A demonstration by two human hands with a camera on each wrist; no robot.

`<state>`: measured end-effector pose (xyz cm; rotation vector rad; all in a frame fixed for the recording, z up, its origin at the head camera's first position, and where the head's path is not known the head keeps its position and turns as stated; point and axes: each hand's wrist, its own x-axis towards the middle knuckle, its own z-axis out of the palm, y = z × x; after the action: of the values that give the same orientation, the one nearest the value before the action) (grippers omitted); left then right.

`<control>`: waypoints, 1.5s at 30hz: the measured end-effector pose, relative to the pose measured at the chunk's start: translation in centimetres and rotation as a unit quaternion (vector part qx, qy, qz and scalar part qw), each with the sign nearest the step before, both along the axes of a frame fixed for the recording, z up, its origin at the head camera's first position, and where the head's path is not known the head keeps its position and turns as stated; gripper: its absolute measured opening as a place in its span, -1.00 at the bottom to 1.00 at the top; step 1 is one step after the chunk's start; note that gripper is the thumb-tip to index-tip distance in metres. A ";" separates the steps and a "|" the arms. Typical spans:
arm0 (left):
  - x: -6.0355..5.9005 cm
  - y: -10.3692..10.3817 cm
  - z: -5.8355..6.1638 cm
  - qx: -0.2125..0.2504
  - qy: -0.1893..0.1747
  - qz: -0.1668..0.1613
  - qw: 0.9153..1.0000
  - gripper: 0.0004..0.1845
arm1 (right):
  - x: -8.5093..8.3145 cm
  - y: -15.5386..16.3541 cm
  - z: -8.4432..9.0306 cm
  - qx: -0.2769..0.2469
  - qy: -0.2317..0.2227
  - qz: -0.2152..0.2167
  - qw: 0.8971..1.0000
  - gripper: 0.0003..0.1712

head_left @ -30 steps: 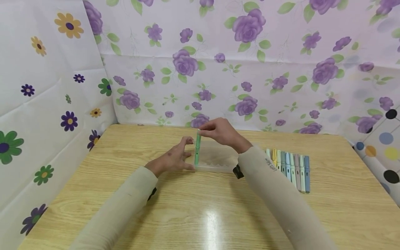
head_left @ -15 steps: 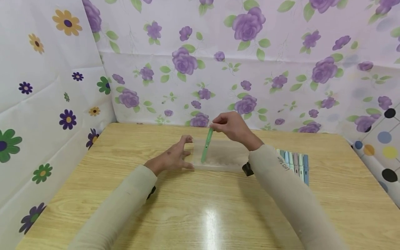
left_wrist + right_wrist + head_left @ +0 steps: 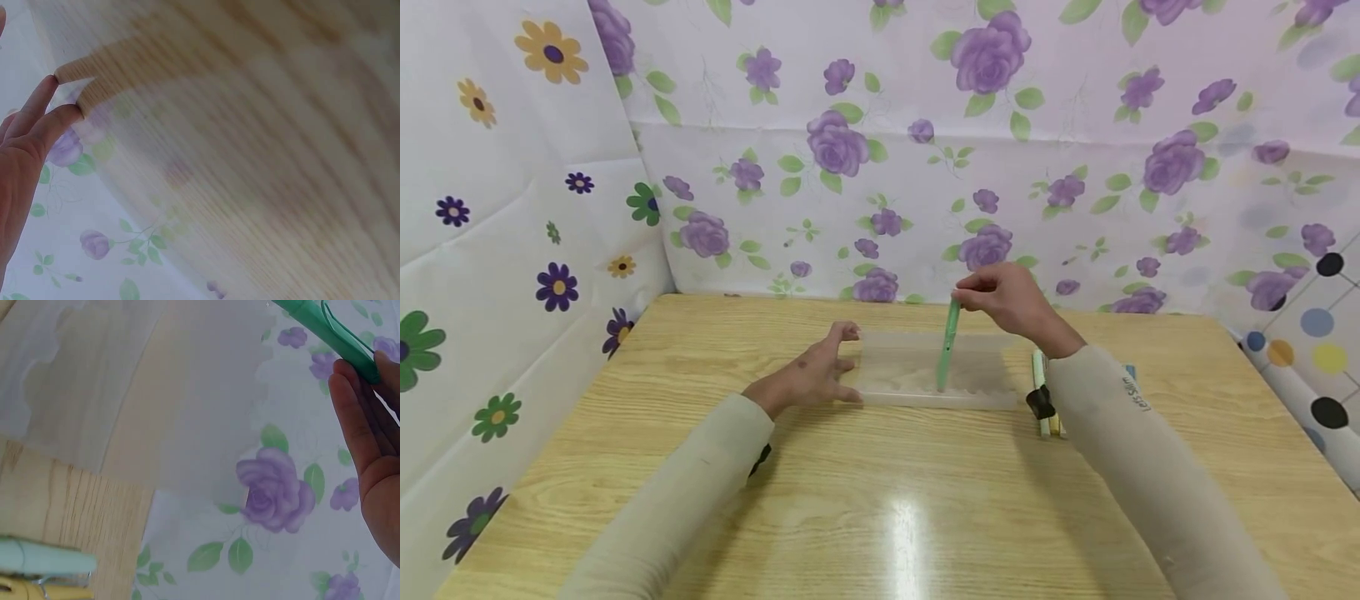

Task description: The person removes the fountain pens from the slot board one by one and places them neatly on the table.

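Item: green pen (image 3: pixel 947 350), pinched at its top end by the fingertips of your right hand (image 3: pixel 1011 300) and held nearly upright, its lower tip down inside the clear plastic tray (image 3: pixel 981 398), right of the tray's middle, near the scalloped front edge. Your left hand (image 3: pixel 812 375) rests flat on the wooden table (image 3: pixel 880 500), fingers straight and relaxed against the tray's left end, steadying it and gripping nothing. Stock waiting: a row of pastel pens (image 3: pixel 1043 392) lies on the table just right of the tray, mostly hidden behind your right sleeve. Step in hand, by the look of it: seating the green pen in one of the tray's notches. The next move calls for you to tip the pen down flat along a groove, release the pinch, and keep the left hand bracing the tray so it does not slide.
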<state>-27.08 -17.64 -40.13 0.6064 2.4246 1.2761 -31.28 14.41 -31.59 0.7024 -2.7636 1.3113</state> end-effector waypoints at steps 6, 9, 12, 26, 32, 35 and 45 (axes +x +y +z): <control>-0.1 0.0 0.0 -0.002 0.002 -0.002 1.000 0.02 | 0.3 1.9 0.1 0.022 -0.019 -0.011 1.000 -0.72; -0.1 0.1 0.1 -0.001 0.001 -0.003 1.000 0.02 | 0.5 3.0 0.2 0.022 -0.026 -0.012 0.999 -0.69; -0.1 0.1 0.1 0.002 0.001 -0.004 1.000 0.02 | 0.8 4.1 0.5 0.028 -0.024 -0.016 0.999 -0.67; 0.0 -0.3 0.1 -0.009 0.010 -0.002 1.000 0.03 | 1.8 10.0 1.0 0.056 -0.052 -0.044 0.996 -0.53; 0.1 -0.3 0.0 -0.008 0.004 0.002 1.000 0.03 | 2.2 13.3 1.2 0.098 -0.068 -0.044 0.992 -0.50; 0.1 -0.3 -0.1 -0.009 0.003 0.001 1.000 0.01 | 2.3 15.0 1.0 0.116 -0.074 -0.046 0.989 -0.51; 0.0 -0.1 -0.1 -0.007 0.005 -0.007 1.000 0.04 | 3.4 21.0 -0.8 0.135 -0.123 -0.079 0.980 -0.44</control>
<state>-27.11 -17.75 -40.20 0.6254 2.4308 1.2525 -27.90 35.40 -32.38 0.3313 -3.1575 1.0714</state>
